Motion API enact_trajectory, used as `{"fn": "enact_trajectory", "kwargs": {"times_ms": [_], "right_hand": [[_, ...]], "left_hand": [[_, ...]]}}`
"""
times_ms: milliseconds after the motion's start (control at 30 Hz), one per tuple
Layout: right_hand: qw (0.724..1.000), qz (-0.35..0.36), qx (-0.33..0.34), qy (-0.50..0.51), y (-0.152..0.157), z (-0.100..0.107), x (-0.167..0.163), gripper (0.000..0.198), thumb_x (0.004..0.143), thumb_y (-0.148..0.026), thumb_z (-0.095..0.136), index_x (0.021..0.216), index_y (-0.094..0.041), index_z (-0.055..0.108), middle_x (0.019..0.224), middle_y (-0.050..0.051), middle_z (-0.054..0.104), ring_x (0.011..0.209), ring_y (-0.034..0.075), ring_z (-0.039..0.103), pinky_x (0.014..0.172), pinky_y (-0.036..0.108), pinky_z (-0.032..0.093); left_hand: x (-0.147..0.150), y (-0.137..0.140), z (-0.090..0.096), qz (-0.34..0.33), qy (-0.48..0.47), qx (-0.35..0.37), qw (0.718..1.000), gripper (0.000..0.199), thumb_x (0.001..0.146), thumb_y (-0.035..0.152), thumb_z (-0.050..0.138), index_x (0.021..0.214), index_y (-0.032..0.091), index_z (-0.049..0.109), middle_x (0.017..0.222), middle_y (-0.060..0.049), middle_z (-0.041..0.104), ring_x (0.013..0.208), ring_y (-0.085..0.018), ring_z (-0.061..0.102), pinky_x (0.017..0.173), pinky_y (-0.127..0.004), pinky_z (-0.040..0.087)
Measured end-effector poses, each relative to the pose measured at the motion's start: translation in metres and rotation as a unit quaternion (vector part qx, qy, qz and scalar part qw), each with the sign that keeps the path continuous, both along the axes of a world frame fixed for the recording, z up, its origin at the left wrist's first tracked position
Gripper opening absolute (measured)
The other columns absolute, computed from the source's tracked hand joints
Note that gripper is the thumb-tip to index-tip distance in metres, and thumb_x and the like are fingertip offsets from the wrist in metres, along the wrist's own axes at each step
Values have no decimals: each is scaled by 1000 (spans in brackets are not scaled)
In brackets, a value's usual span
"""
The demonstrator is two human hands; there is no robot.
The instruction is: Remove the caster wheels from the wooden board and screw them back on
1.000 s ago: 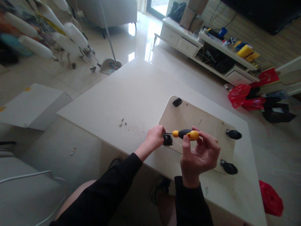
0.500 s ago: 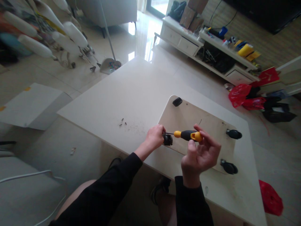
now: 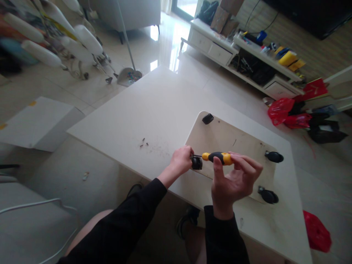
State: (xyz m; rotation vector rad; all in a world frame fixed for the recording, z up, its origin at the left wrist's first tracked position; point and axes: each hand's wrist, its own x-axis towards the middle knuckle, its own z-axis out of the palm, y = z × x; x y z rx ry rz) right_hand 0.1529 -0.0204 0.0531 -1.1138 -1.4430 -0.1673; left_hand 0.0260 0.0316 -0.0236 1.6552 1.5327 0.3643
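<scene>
In my right hand [image 3: 235,179] is a yellow-and-black screwdriver [image 3: 217,158], its handle between thumb and fingers. The shaft points left, lying almost level. My left hand [image 3: 182,159] is closed at the near left corner of a pale board [image 3: 233,145], beside a black caster [image 3: 197,162] that it seems to steady. Its fingers hide the screwdriver's tip and whatever that meets. Three more casters sit at the other corners: one far left [image 3: 208,118], one far right [image 3: 274,157], one near right [image 3: 268,195].
The board lies on a white table [image 3: 132,113]. Several small dark screws [image 3: 143,142] and some crumbs lie left of my left hand. A white box [image 3: 41,123] stands on the floor at left. Red bags [image 3: 280,110] lie beyond the table's right side, near a TV cabinet [image 3: 220,53].
My right hand's thumb and fingers have shifted along the handle, and the screwdriver has turned and moved slightly left. My left hand stays put at the caster.
</scene>
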Motion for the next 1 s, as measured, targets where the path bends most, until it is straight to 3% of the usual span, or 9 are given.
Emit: {"fn": "enact_trajectory", "kwargs": {"times_ms": [67, 200, 367, 433, 567, 733, 900, 1000], "right_hand": [[1000, -8, 3, 1, 0, 0, 0, 42, 78, -14, 88, 116, -25, 73, 106, 2, 70, 96, 19, 74, 82, 40, 67], [999, 20, -6, 27, 0, -1, 0, 39, 89, -16, 73, 127, -24, 68, 114, 6, 74, 106, 24, 79, 89, 49, 68], [1000, -3, 9, 6, 0, 2, 0, 43, 74, -11, 90, 112, -24, 74, 105, 2, 70, 97, 18, 73, 82, 38, 65], [1000, 7, 10, 15, 0, 2, 0, 46, 77, -8, 87, 117, -23, 73, 104, 1, 71, 96, 18, 75, 82, 37, 65], [999, 31, -8, 17, -1, -1, 1, 42, 88, -15, 75, 128, -23, 68, 116, 6, 75, 107, 25, 79, 92, 49, 66], [1000, -8, 0, -7, 0, -1, 2, 47, 74, -13, 92, 116, -24, 74, 107, 2, 71, 97, 18, 73, 83, 38, 65], [999, 44, -1, 25, -1, -2, 1, 47, 84, -9, 76, 129, -22, 70, 115, 7, 77, 106, 25, 80, 91, 48, 66], [1000, 22, 6, 2, 0, 0, 2, 46, 77, -11, 86, 120, -23, 73, 112, 5, 74, 104, 22, 76, 89, 45, 66]], "left_hand": [[0, 0, -2, 2, 0, 2, 1000, 24, 88, 12, 70, 110, 21, 76, 115, -8, 79, 101, -22, 71, 84, -32, 50], [0, 0, -5, 5, -1, 7, 1000, 24, 89, 11, 68, 109, 21, 76, 114, -7, 79, 101, -22, 71, 82, -32, 50], [0, 0, -4, 1, -1, 2, 1000, 24, 87, 12, 71, 109, 21, 75, 114, -8, 78, 101, -22, 71, 83, -32, 50], [0, 0, -3, 1, 1, 2, 1000, 24, 88, 12, 70, 110, 21, 75, 114, -7, 79, 102, -22, 71, 83, -31, 50], [1, 0, 0, 0, 7, -2, 1000, 24, 90, 11, 68, 111, 21, 76, 115, -7, 79, 103, -21, 71, 83, -30, 49], [1, 0, 2, -2, 10, -2, 1000, 24, 89, 13, 70, 111, 21, 76, 116, -7, 79, 103, -22, 71, 83, -31, 49], [1, 0, 0, 1, 5, 6, 1000, 25, 88, 10, 69, 110, 21, 75, 112, -7, 79, 101, -21, 71, 82, -31, 48], [1, 0, -1, 0, 3, 7, 1000, 24, 89, 12, 69, 110, 21, 75, 112, -7, 79, 101, -22, 71, 82, -31, 48]]}}
